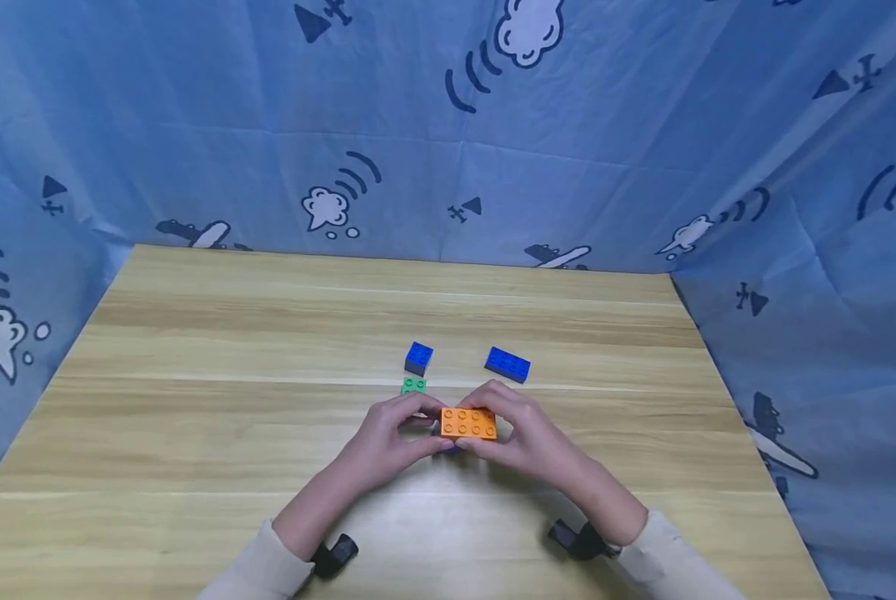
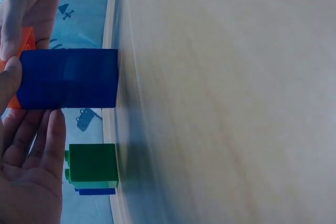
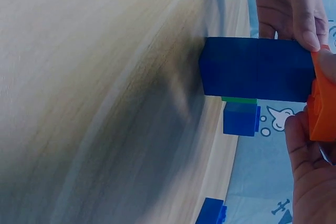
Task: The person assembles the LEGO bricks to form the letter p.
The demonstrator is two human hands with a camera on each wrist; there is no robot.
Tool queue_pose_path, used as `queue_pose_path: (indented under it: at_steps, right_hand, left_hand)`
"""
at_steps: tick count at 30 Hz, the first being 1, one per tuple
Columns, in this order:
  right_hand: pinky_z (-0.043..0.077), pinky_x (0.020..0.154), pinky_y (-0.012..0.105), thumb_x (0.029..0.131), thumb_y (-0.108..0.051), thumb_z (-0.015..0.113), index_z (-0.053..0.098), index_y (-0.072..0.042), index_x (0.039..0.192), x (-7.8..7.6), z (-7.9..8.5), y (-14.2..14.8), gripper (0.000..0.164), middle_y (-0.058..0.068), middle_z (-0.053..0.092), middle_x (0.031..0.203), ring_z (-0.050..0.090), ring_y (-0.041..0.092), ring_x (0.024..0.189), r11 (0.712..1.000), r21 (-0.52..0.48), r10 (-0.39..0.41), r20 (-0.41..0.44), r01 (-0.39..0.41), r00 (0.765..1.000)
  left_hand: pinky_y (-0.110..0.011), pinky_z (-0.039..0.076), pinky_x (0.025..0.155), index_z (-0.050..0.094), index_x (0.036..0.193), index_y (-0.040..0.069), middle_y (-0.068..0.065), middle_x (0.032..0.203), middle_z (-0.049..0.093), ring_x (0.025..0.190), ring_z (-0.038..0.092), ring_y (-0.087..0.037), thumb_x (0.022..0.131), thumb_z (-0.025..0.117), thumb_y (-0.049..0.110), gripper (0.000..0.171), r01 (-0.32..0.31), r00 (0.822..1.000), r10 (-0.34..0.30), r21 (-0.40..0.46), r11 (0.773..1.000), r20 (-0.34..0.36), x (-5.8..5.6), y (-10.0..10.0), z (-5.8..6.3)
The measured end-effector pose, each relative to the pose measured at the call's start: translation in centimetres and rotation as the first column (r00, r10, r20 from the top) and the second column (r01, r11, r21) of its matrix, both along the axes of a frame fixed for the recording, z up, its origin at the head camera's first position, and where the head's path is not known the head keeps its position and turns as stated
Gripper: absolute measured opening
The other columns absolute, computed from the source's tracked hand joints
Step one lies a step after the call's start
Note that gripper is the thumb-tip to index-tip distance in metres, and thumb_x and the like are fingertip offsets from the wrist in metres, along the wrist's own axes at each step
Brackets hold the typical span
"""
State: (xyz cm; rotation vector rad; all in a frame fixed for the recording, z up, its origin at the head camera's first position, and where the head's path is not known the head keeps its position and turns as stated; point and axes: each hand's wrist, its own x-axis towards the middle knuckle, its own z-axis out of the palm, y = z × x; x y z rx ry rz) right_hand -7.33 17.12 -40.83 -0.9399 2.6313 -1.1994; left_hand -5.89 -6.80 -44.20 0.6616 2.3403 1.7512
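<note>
Pale wooden tabletop [image 1: 192, 375] beneath an eight-studded orange brick [image 1: 468, 423]

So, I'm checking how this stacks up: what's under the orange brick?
Under the orange brick, the wrist views show a blue stack. The meeting faces are covered, so whether they're locked together can't be seen.

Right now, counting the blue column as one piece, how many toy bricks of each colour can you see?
Blue: 3 (blue column, small cube, long brick)
Green brick: 1
Orange brick: 1
Total: 5
</note>
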Motion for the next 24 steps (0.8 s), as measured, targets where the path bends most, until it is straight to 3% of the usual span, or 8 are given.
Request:
queue_pose_path:
  at_steps: [16, 20, 24]
  right_hand:
    - [0.062, 0.090, 0.023, 0.087, -0.019, 0.087, 0.073, -0.017, 0.117, 0.0, 0.3, -0.1, 0.034, -0.005, 0.072, 0.115, 0.062, 0.006, 0.102, 1.000, 0.028, 0.013, -0.004, -0.013, 1.000]
    - [0.062, 0.093, 0.025, 0.089, -0.024, 0.085, 0.072, -0.020, 0.121, -0.2, 0.2, 0.3, 0.034, -0.006, 0.071, 0.118, 0.063, 0.007, 0.106, 1.000, 0.010, 0.028, 0.008, -0.028, 1.000]
    - [0.062, 0.096, 0.030, 0.096, -0.021, 0.076, 0.071, -0.015, 0.125, -0.9, 0.2, 1.0, 0.030, 0.002, 0.073, 0.119, 0.067, 0.015, 0.106, 0.999, -0.030, 0.019, 0.044, -0.017, 0.999]
  left_hand:
    - [-0.030, 0.062, 0.103, 0.071, 0.118, 0.011, -0.004, 0.117, 0.077, 0.112, 0.073, -0.020, 0.089, 0.084, 0.013, 0.032, 0.001, 0.999, 0.000, -0.018, 1.000, 0.046, 0.0, -0.1, 0.5]
    - [-0.031, 0.062, 0.103, 0.071, 0.117, 0.011, -0.004, 0.117, 0.077, 0.113, 0.073, -0.021, 0.088, 0.084, 0.012, 0.032, 0.000, 0.999, 0.001, -0.014, 1.000, 0.048, 0.1, -0.1, 0.6]
    - [-0.031, 0.062, 0.103, 0.071, 0.117, 0.010, -0.005, 0.117, 0.077, 0.114, 0.073, -0.022, 0.087, 0.085, 0.011, 0.033, 0.001, 0.999, -0.001, -0.012, 1.000, 0.044, 0.0, -0.1, 0.6]
